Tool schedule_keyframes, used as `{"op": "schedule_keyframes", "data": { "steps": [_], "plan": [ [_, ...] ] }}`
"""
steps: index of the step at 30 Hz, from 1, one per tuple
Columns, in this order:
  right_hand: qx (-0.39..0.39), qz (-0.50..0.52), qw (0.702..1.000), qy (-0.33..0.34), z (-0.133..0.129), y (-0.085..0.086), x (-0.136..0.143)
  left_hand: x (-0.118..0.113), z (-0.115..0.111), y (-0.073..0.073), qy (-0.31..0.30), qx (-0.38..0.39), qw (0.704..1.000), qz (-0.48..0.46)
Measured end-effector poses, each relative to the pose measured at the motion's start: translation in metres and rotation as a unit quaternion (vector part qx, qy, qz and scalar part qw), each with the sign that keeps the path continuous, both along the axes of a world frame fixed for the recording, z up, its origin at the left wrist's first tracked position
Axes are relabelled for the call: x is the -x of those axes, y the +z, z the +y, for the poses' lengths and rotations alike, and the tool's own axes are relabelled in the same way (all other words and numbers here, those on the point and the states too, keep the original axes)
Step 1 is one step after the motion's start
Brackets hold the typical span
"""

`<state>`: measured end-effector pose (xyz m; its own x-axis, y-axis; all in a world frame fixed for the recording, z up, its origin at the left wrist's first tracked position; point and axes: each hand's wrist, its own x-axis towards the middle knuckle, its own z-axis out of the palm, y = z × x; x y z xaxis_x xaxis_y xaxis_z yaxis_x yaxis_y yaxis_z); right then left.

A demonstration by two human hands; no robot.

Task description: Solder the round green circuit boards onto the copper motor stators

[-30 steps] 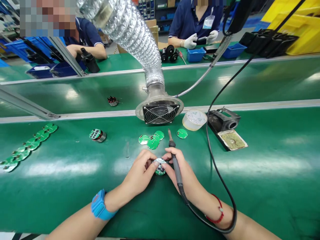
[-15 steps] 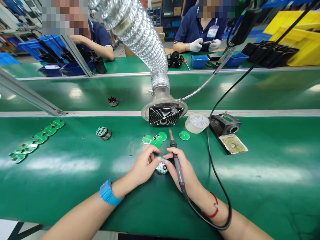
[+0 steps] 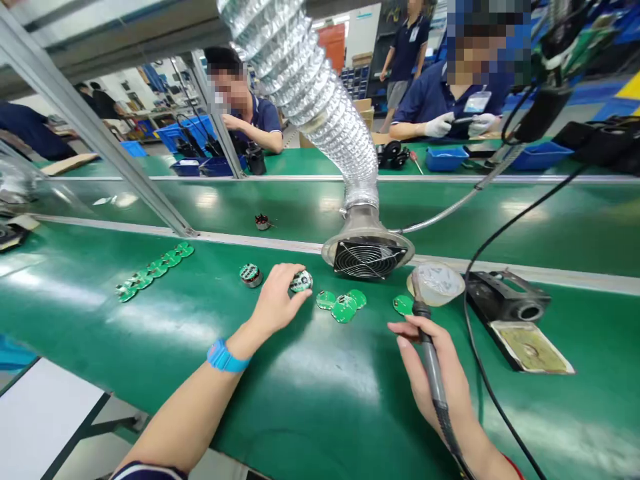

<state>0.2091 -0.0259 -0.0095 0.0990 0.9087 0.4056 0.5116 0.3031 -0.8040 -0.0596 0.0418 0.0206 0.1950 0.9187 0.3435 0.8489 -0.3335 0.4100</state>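
Fingers and thumb of my left hand (image 3: 274,301) are closed round a small motor with a round circuit board on top (image 3: 301,281), at the table. A similar board-topped motor (image 3: 251,275) stands just left of that hand. In my right hand (image 3: 450,373) is a soldering iron (image 3: 434,373), its tip pointing away from me in front of a roll of clear tape (image 3: 441,284). The index finger and thumb are partly spread beside the handle. One round green board (image 3: 402,305) lies beyond those fingertips, and several overlapping ones (image 3: 344,309) lie between my hands.
A row of green boards (image 3: 157,268) lies at left. The fume extractor fan (image 3: 370,259) hangs low at the back on a foil duct (image 3: 345,127). At right are the iron stand (image 3: 510,297) and its sponge tray (image 3: 533,347). Co-workers sit across the bench.
My hands were together over the board-topped motor. The left hand has carried it away and to the left, near the other motor. My right hand has moved right with the soldering iron.
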Motion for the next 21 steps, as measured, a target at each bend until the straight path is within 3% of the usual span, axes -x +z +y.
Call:
{"op": "schedule_keyframes", "data": {
  "steps": [2, 5, 9, 13, 18, 21],
  "plan": [
    [-0.005, -0.002, 1.000, 0.002, -0.002, -0.001, 0.001, 0.014, 0.012, -0.004, 0.098, 0.042, 0.990, 0.097],
    [-0.019, -0.005, 1.000, -0.002, -0.003, -0.003, -0.001, 0.034, 0.020, -0.006, 0.188, 0.064, 0.968, 0.151],
    [-0.033, -0.019, 0.999, 0.004, -0.005, -0.003, -0.005, 0.063, 0.031, 0.006, 0.288, 0.114, 0.926, 0.217],
    [-0.041, -0.042, 0.998, -0.013, -0.007, -0.004, -0.009, 0.087, 0.079, 0.023, 0.322, 0.145, 0.908, 0.226],
    [-0.107, -0.109, 0.988, -0.014, 0.001, 0.001, -0.015, 0.096, 0.157, 0.029, 0.356, 0.156, 0.902, 0.190],
    [-0.159, -0.138, 0.977, -0.022, 0.010, 0.011, -0.025, 0.098, 0.179, 0.028, 0.350, 0.181, 0.905, 0.159]
  ]
}}
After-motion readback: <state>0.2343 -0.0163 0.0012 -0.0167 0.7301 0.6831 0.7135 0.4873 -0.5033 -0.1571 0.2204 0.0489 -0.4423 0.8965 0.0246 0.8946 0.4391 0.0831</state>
